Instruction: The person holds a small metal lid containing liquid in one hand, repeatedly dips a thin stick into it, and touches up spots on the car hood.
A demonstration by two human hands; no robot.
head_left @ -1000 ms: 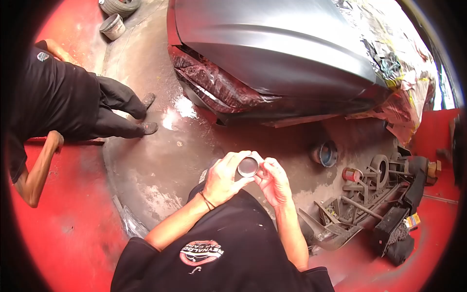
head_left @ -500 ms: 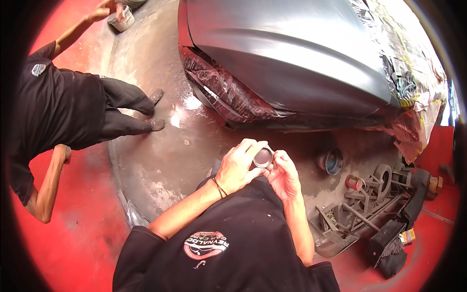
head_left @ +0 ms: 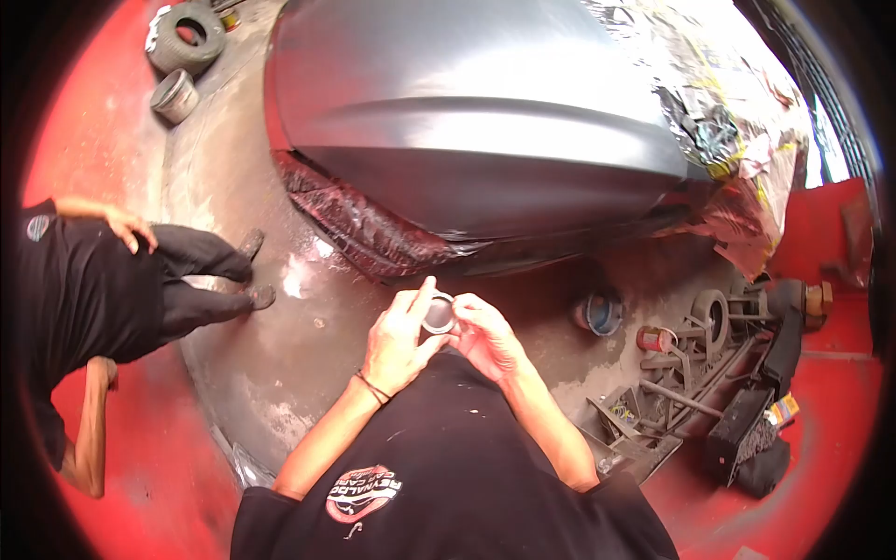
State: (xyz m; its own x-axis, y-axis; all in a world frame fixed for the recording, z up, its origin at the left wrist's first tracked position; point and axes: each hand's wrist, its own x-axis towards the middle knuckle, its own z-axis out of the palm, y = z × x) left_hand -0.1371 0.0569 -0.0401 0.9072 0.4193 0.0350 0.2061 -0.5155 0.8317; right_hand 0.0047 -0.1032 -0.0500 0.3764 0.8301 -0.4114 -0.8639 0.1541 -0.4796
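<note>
A small round container with a grey inside is held between my two hands in front of my chest. My left hand, with a dark band at the wrist, grips it from the left side of the view, one finger extended along its rim. On the other side, my right hand has its fingers bent against the rim. Beyond the hands stands a car with a grey hood, its front covered in dark reddish plastic.
A person in dark clothes stands at the left. Behind that person are a bucket and a tyre. A blue bucket, a red can and metal frame parts lie to the right.
The view has shifted, so the car and floor objects appear lower and further left. The other person's raised arm has come down to the waist. Both my hands still hold the container.
</note>
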